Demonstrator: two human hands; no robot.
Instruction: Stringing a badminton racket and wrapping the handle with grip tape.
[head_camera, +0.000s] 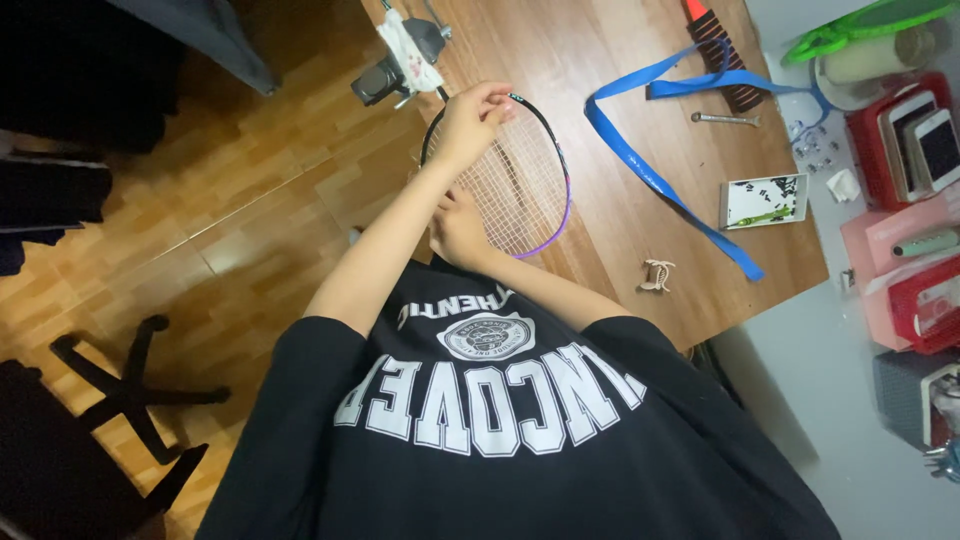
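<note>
A badminton racket (525, 190) with a black and purple frame and white strings lies tilted over the edge of a wooden table (620, 240). My left hand (470, 115) reaches forward and grips the far rim of the racket head with curled fingers. My right hand (458, 228) is closer to my chest, at the near left side of the racket head, its fingers closed on the strings and frame there. The racket's handle is hidden behind my arms and black shirt.
A metal clamp device wrapped in white cloth (400, 60) sits at the table's far left corner. A long blue strap (650, 170), a wrench (725, 118), a white card (765, 200) and a small cord coil (657, 275) lie on the table. Red baskets (905, 130) stand right; a chair base (130, 390) left.
</note>
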